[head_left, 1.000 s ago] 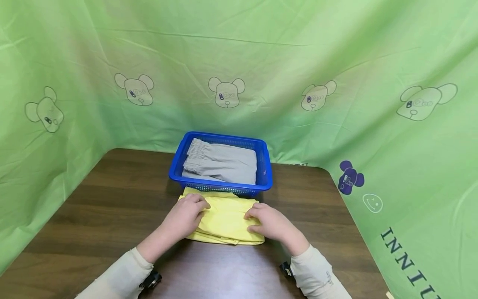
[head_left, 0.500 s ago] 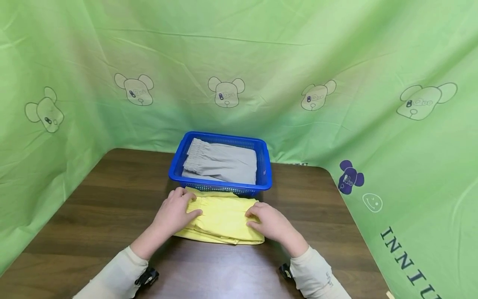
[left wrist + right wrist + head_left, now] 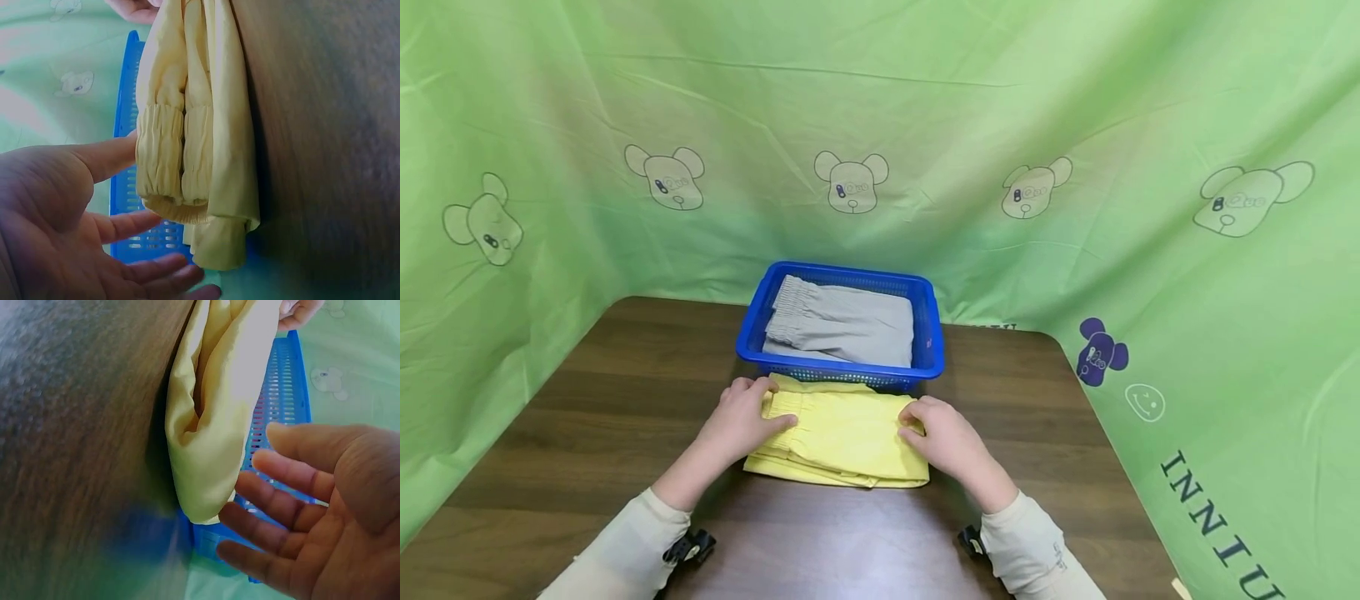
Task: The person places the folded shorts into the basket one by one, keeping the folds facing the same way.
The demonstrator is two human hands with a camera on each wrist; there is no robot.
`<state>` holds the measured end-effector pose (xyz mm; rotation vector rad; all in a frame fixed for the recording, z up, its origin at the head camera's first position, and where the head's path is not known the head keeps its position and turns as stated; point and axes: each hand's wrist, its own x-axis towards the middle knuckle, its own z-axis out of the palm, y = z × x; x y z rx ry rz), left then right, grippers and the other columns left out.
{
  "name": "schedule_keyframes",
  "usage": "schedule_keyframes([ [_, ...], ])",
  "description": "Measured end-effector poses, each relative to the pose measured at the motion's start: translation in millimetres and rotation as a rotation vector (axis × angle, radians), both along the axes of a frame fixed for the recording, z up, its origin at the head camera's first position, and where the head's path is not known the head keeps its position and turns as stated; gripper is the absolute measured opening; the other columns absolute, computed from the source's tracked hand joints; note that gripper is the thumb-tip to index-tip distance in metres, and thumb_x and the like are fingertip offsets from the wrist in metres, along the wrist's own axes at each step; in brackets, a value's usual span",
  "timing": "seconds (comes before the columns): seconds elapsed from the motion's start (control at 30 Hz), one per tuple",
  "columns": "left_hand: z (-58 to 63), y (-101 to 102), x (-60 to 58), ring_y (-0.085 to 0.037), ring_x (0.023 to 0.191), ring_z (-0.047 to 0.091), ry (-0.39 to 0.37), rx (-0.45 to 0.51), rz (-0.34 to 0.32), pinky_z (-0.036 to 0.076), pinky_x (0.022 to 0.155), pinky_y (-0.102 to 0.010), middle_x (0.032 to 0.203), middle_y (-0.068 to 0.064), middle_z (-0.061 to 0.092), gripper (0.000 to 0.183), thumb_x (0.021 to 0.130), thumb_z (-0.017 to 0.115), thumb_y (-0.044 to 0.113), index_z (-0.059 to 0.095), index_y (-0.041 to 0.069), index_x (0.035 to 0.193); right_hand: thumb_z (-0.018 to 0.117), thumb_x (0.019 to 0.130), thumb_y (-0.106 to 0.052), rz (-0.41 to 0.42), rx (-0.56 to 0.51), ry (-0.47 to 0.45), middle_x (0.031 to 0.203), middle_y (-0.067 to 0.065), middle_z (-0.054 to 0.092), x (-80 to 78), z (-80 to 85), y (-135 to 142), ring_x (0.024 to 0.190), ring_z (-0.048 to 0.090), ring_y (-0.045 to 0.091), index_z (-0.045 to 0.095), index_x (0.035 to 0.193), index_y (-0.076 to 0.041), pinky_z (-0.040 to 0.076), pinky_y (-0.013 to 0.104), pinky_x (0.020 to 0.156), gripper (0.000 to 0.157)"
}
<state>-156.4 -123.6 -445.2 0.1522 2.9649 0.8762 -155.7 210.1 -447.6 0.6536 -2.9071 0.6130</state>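
A folded yellow garment [image 3: 850, 429] with gathered elastic ends, perhaps trousers, lies on the table in front of the basket. At its left end is my left hand [image 3: 733, 425], thumb lying on the top edge. The left wrist view shows the fingers [image 3: 153, 269] spread beside the elastic ends [image 3: 161, 153], not curled round the cloth. My right hand [image 3: 951, 437] is at the folded right end. In the right wrist view its relaxed fingers [image 3: 269, 500] reach along the yellow fold [image 3: 209, 475]; whether all of them touch the cloth cannot be told.
Directly behind the yellow garment stands a blue perforated basket [image 3: 932, 333] with a folded grey garment [image 3: 857, 325] inside. The brown wooden table [image 3: 647, 392] extends to both sides. A green printed curtain [image 3: 955, 100] hangs around the back and sides.
My left hand has slid left from the top of the yellow garment to its left end, uncovering the gathered elastic. The right hand has stayed almost in place. The view has shifted slightly.
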Motion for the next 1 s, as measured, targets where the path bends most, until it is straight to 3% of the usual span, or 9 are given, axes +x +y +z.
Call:
schedule_keyframes([
  [0.23, 1.3, -8, -4.1, -0.053, 0.127, 0.051, -0.151, 0.022, 0.025, 0.048, 0.097, -0.065, 0.139, -0.037, 0.051, 0.104, 0.084, 0.074, 0.065, 0.037, -0.009, 0.147, 0.078, 0.091, -0.023, -0.182, -0.038, -0.071, 0.091, -0.001, 0.065, -2.3, 1.4, 3, 0.082, 0.06, 0.015, 0.074, 0.105, -0.012, 0.054, 0.037, 0.075, 0.018],
  [0.5, -0.7, -10, -6.6, -0.052, 0.132, 0.05, -0.25, 0.084, -0.008, 0.047, 0.102, -0.062, 0.146, -0.041, 0.044, 0.109, 0.089, 0.069, 0.063, 0.026, -0.017, 0.15, 0.072, 0.095, -0.032, -0.317, -0.036, -0.234, 0.098, 0.007, 0.068, -3.3, 2.6, 8, 0.089, 0.064, 0.021, 0.069, 0.117, -0.003, 0.055, 0.044, 0.082, 0.037],
  [0.7, 2.3, -9, -4.2, -0.053, 0.133, 0.048, -0.258, 0.083, -0.028, 0.045, 0.104, -0.063, 0.146, -0.042, 0.042, 0.105, 0.092, 0.065, 0.062, 0.028, -0.019, 0.148, 0.069, 0.096, -0.039, -0.341, -0.053, -0.372, 0.096, 0.008, 0.071, -4.4, 2.1, 13, 0.084, 0.064, 0.02, 0.068, 0.117, 0.002, 0.055, 0.042, 0.078, 0.046],
  [1.0, 2.9, -6, -4.4, -0.05, 0.124, 0.056, -0.216, 0.065, -0.036, 0.05, 0.099, -0.06, 0.139, -0.04, 0.05, 0.114, 0.083, 0.072, 0.069, 0.034, -0.021, 0.143, 0.071, 0.095, -0.038, -0.324, -0.119, -0.447, 0.082, 0.005, 0.066, -7.4, -2.1, 15, 0.068, 0.059, 0.017, 0.07, 0.11, 0.001, 0.049, 0.032, 0.062, 0.042],
])
